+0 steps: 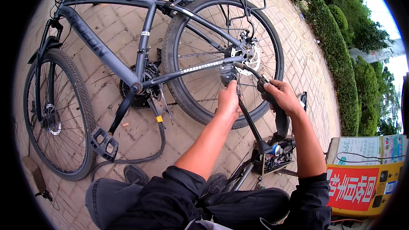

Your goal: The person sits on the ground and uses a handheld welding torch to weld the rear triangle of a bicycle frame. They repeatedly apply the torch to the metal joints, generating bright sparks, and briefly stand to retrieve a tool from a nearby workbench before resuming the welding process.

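My right hand (283, 97) is closed around a black rubber inner tube (281, 121) close to its metal valve (265, 78). From there a thinner stretch of dark tube arcs up and left toward the rear wheel's hub, while a flattened length hangs down to the toolbox. My left hand (228, 101) is closed beside the top of the black kickstand (251, 121), its thumb against a dark piece; what the fingers hold is hidden. Both hands are in front of the rear wheel (172, 66) of a dark grey bicycle (100, 44), which stands upright on the paving.
An open toolbox (266, 168) full of tools stands between my arms. A black hose (163, 140) with a yellow band loops below the pedal (104, 144). A yellow box with a red sign (351, 189) is at right; a hedge (317, 38) borders the brick pavement (128, 145).
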A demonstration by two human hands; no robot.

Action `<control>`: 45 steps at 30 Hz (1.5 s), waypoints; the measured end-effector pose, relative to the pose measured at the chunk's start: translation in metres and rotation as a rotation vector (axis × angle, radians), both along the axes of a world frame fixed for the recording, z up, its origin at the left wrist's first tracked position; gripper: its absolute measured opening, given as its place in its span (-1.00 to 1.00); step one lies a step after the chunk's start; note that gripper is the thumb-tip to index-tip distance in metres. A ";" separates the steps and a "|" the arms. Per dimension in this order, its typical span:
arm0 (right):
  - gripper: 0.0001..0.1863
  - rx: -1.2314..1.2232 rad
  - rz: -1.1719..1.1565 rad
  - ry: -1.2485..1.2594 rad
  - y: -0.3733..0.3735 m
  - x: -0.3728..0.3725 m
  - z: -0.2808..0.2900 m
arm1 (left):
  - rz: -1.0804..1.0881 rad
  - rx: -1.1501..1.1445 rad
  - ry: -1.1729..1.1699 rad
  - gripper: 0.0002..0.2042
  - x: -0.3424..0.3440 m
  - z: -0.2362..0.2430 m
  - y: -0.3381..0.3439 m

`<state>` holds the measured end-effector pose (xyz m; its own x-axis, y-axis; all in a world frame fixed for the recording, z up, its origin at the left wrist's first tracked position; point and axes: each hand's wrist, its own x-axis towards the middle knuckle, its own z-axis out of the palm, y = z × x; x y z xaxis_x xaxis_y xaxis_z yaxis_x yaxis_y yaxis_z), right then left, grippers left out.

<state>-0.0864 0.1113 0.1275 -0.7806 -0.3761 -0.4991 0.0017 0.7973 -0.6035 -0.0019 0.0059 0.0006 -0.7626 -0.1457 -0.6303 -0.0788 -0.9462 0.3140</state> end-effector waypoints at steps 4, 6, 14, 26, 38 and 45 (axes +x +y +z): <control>-0.65 -0.040 -0.045 -0.071 -0.002 -0.005 0.003 | -0.009 0.014 -0.022 -0.67 -0.001 0.001 0.002; -0.67 -0.039 -0.041 -0.094 -0.005 -0.006 0.006 | 0.010 0.032 -0.021 -0.68 -0.003 -0.002 0.002; -0.69 0.012 -0.007 -0.080 -0.011 -0.005 0.012 | 0.004 0.017 0.023 -0.69 -0.001 -0.002 0.001; -0.68 0.025 -0.008 -0.067 -0.018 0.000 0.013 | 0.025 0.032 -0.015 -0.70 -0.001 -0.004 0.000; -0.67 0.016 -0.016 -0.060 -0.013 0.002 0.012 | 0.010 0.014 -0.006 -0.70 0.000 0.001 0.001; -0.70 0.054 -0.008 -0.040 -0.017 -0.006 0.010 | -0.002 0.017 0.008 -0.69 0.001 0.000 0.000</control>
<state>-0.0920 0.0948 0.1376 -0.7626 -0.3416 -0.5493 0.0314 0.8286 -0.5589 -0.0007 0.0057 0.0010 -0.7678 -0.1331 -0.6268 -0.0787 -0.9512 0.2984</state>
